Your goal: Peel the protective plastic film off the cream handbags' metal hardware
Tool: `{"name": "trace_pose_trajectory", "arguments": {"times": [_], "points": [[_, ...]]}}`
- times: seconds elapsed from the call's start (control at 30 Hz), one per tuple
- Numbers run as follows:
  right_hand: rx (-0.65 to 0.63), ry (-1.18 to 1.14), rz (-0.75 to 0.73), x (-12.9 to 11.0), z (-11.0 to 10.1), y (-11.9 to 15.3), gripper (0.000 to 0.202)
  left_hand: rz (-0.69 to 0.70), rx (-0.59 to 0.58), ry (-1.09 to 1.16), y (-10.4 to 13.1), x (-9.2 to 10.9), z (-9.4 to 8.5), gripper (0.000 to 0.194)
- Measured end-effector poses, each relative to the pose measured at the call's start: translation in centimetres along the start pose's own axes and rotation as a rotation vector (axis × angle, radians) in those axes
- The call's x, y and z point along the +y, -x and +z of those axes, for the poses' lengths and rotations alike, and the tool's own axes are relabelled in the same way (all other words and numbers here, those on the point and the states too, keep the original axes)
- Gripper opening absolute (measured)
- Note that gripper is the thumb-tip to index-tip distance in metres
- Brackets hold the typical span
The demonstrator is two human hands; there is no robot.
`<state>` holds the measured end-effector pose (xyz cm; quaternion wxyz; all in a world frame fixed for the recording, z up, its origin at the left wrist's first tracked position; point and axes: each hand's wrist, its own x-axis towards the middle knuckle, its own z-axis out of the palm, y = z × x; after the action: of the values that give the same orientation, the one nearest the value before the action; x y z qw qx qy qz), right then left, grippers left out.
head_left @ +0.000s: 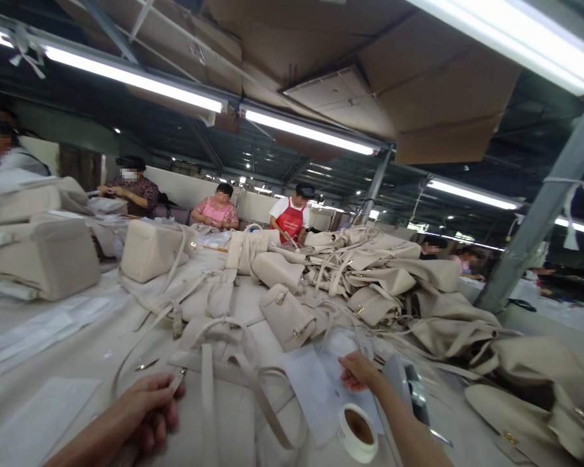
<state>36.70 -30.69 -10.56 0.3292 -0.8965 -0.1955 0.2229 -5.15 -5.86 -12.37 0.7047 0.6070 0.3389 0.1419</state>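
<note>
My left hand (150,408) is closed, thumb and fingers pinching the metal-fitted end of a beige strap (187,362). That strap runs across a beige handbag (224,408) lying in front of me, with more straps looped over it. To the right, my right hand (357,371) has its fingers curled together above thin white sheets (311,386) and a clear plastic bag. Whatever it may hold is too small to make out. A roll of white tape (346,444) lies just below that hand. A small metal piece (147,366) rests on the table beyond my left hand.
Beige handbags (370,259) are heaped across the back and right. A boxy bag (148,251) stands at the left. Beside my right forearm is a grey metal tape dispenser (406,389). Several people work beyond the table, one in a red apron (291,220). A post (540,207) rises at right.
</note>
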Motion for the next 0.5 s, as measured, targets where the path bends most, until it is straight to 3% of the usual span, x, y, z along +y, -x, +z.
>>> {"name": "trace_pose_trajectory", "arguments": {"times": [0.1,0.23,0.37,0.5], "points": [[0.007,0.23,0.006,0.8,0.1,0.1,0.025,-0.006,-0.021,-0.004,0.3,0.3,0.3,0.046],[0.118,0.449,-0.064,1.1,-0.7,0.1,0.024,-0.012,-0.006,-0.037,0.2,0.4,0.3,0.044],[0.212,0.532,-0.149,0.7,-0.7,-0.1,0.024,-0.044,-0.016,-0.037,-0.2,0.2,0.1,0.048],[0.152,0.524,-0.237,0.5,1.0,-0.9,0.019,-0.053,-0.047,-0.022,-0.1,0.2,0.0,0.049]]}}
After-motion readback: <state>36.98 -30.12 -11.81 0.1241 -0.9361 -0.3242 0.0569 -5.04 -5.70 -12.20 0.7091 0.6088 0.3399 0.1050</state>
